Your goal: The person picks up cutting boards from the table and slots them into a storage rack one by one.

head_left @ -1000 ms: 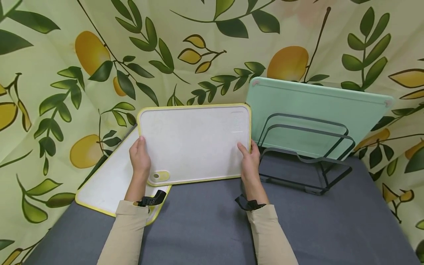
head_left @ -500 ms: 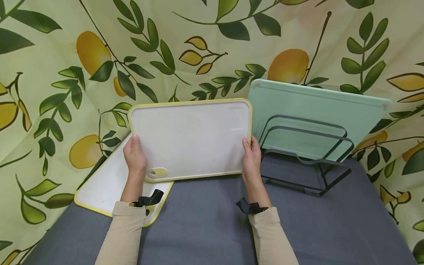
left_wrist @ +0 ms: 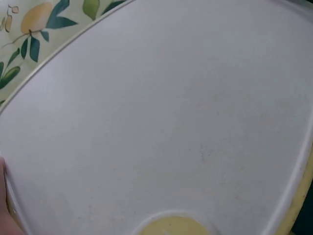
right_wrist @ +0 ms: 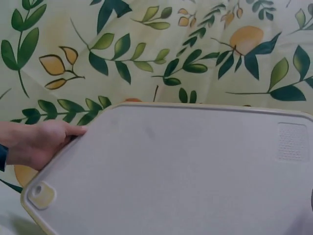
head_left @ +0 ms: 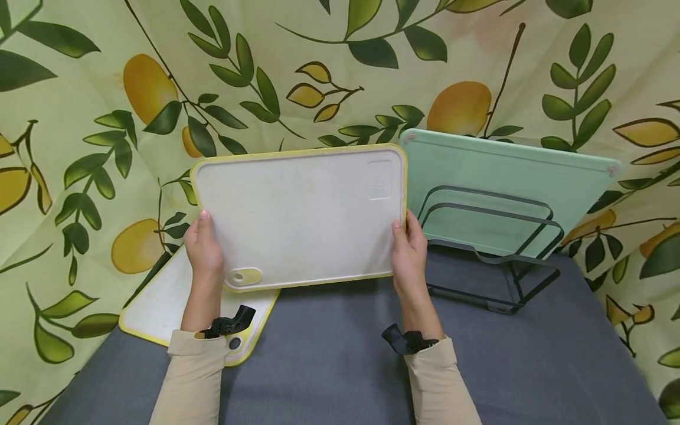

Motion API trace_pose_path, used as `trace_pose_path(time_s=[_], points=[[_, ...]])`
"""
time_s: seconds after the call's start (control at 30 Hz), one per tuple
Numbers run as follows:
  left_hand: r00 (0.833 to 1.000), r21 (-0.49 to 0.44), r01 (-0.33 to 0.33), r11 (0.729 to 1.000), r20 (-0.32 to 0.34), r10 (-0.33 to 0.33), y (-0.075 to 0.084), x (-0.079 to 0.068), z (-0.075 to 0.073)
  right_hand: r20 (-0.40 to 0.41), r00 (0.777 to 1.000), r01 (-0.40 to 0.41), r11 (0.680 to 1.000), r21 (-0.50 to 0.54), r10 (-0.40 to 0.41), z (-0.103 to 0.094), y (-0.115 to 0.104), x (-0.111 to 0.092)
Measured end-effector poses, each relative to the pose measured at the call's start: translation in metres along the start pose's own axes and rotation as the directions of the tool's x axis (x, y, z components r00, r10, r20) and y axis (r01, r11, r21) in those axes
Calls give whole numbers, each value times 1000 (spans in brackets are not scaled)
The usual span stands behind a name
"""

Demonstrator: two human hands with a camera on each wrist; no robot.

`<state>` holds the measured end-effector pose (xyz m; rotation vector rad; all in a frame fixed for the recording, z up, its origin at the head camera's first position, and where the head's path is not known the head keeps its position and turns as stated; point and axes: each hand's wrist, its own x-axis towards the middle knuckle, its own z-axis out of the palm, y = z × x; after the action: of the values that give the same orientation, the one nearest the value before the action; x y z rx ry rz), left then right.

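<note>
Both hands hold up a white cutting board (head_left: 303,218) with a yellow rim, tilted toward the head camera. My left hand (head_left: 205,245) grips its left edge, thumb on the front face. The right hand (head_left: 410,251) pinches the right edge the same way, and the fingers behind the board are hidden. A yellow patch with a hole sits at the board's lower left corner, and a small textured grater patch (right_wrist: 293,142) shows in the right wrist view. Below the left forearm lies a second white, yellow-rimmed cutting board (head_left: 154,304), partly covered by the arm.
To the right, a black wire rack (head_left: 523,283) stands on the grey cloth-covered table (head_left: 329,354). A mint green cutting board (head_left: 494,171) leans upright in the rack. Behind everything hangs a fabric (head_left: 366,77) printed with leaves and fruit.
The held board has risen and come nearer the head camera, looking larger. Both hands have moved with it, the left one slightly leftward. More of the lower board's hole corner shows.
</note>
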<state>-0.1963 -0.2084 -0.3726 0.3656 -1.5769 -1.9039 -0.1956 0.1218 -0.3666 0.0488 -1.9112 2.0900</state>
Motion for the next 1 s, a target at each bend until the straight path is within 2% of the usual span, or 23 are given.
trace_pose_path(time_s=[0.23,0.33,0.5,0.67,0.87,1.0], points=[[999,-23,11,1000,30,-11,8,-8,6,-99,994,-56,998,-27,53,-15,-9,2],[999,-16,26,1000,41,-25,13,-9,6,-116,992,-58,998,-29,54,-20,-13,1],[999,-45,32,998,42,-30,23,-8,3,-70,996,-65,997,-51,62,-25,-21,0],[996,-49,48,998,81,-43,34,-6,2,-19,998,-63,995,-74,62,-37,-34,2],[990,-23,99,995,107,-96,42,-4,4,51,997,-54,983,-173,64,-52,-47,7],[977,15,127,992,171,-128,45,-1,6,69,995,-59,967,-247,79,-60,-54,8]])
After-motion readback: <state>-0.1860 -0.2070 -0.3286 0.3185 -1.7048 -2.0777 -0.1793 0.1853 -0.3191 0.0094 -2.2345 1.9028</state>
